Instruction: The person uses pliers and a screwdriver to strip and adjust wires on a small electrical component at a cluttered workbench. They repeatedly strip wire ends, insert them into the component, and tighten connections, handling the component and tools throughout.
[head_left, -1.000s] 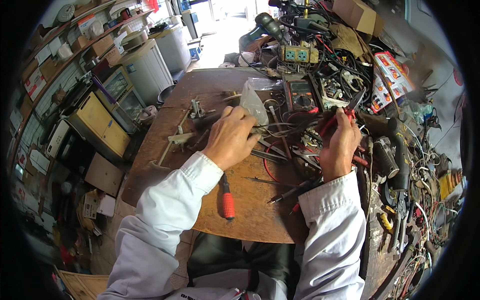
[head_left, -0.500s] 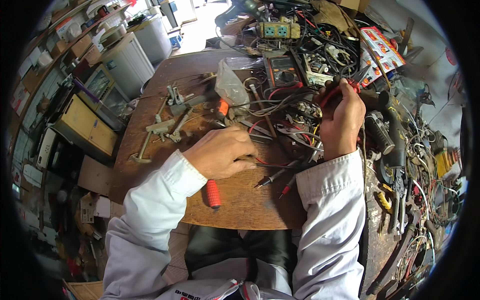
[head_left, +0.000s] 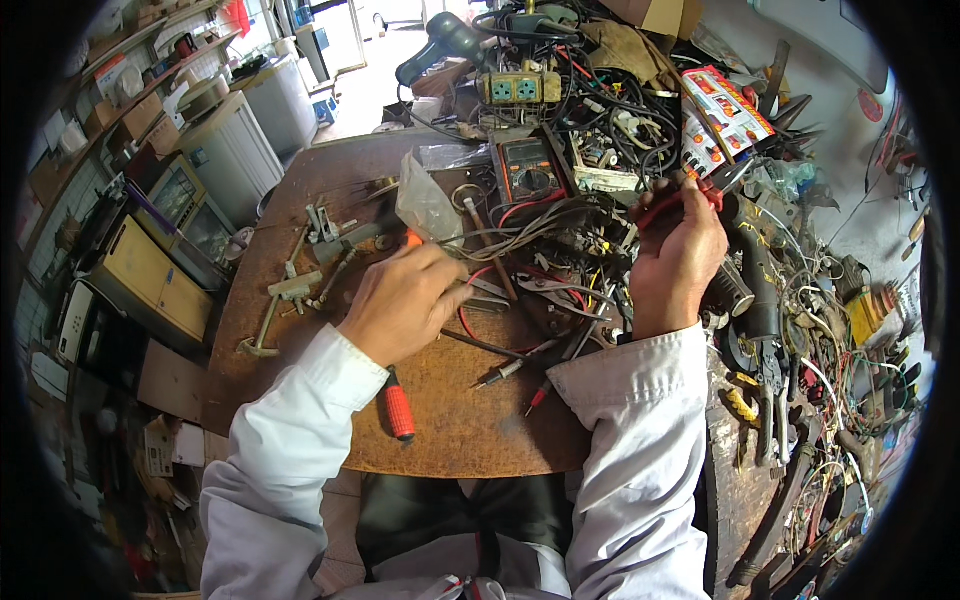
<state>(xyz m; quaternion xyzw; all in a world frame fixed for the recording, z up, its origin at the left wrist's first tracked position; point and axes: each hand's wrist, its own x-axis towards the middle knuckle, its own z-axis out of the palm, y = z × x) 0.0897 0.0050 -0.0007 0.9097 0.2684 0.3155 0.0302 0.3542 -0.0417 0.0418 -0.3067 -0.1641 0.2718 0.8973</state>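
My right hand (head_left: pixel 682 255) is raised over the right side of the wooden table (head_left: pixel 470 420), its fingers closed around red-handled pliers (head_left: pixel 712 193); the jaws are hard to make out. My left hand (head_left: pixel 405 300) reaches low over the table's middle, fingers bent and the thumb apart from them. Just beyond its knuckles shows an orange handle (head_left: pixel 413 239), partly hidden by the hand. A red-handled screwdriver (head_left: pixel 399 412) lies near the left wrist. Two meter probes, one with a black lead (head_left: pixel 503 373) and one red (head_left: pixel 537 400), rest toward the front edge.
A multimeter (head_left: pixel 530 172) stands at the back beside a clear plastic bag (head_left: pixel 428 205). Metal fittings (head_left: pixel 294 287) lie on the left. Grey cables (head_left: pixel 540 228) cross the middle. Tangled wires and tools crowd the right, with a power outlet box (head_left: pixel 518 88) behind.
My left hand has moved left and farther away, to beside the orange handle. My right hand stays raised with the pliers. The view has shifted slightly.
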